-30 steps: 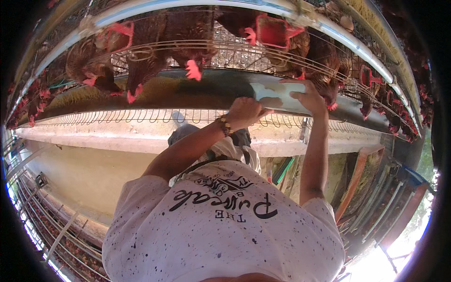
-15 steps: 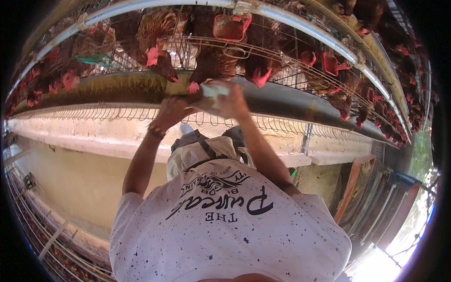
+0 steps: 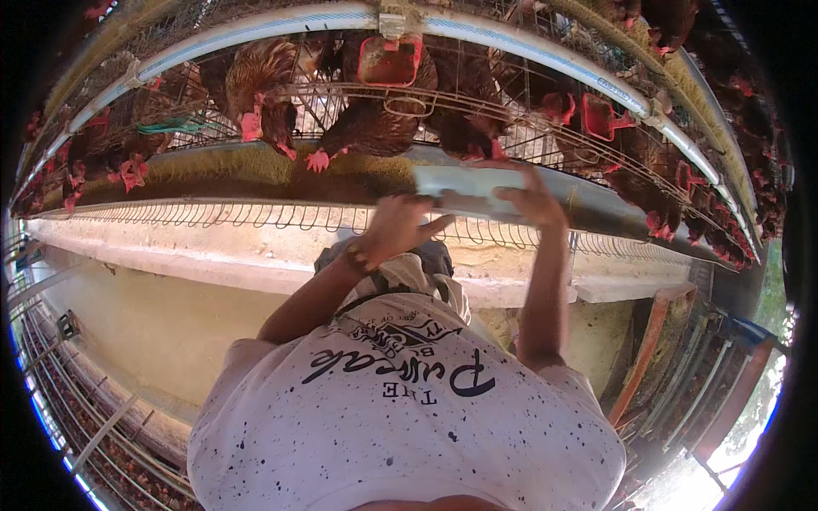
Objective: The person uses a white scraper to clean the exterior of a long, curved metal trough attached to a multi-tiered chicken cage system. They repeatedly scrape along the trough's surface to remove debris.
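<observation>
A long dark feed trough (image 3: 358, 175) runs across in front of me, with yellowish feed (image 3: 230, 166) along its left stretch. A pale blue-green flat piece (image 3: 452, 180), perhaps plastic, lies lengthwise in the trough; its exact kind is unclear. My right hand (image 3: 541, 204) grips its right end, thumb pointing left, the fingers a little blurred. My left hand (image 3: 396, 228) is at the trough's near rim, left of the piece, thumb stretched away from the fingers; it appears to hold nothing. Brown hens (image 3: 375, 128) lean their heads over the trough from the cages.
Wire cages (image 3: 503, 102) with red drinker cups (image 3: 389, 61) stand behind the trough, a white pipe (image 3: 273, 32) above them. Below the trough are a looped wire rack (image 3: 196, 213) and a concrete ledge (image 3: 170, 260). A wooden post (image 3: 643, 349) leans at right.
Both hands have moved right along the trough, the right one farther, and the pale piece went with it. My left hand is now apart from the piece. A hen's head has shifted left.
</observation>
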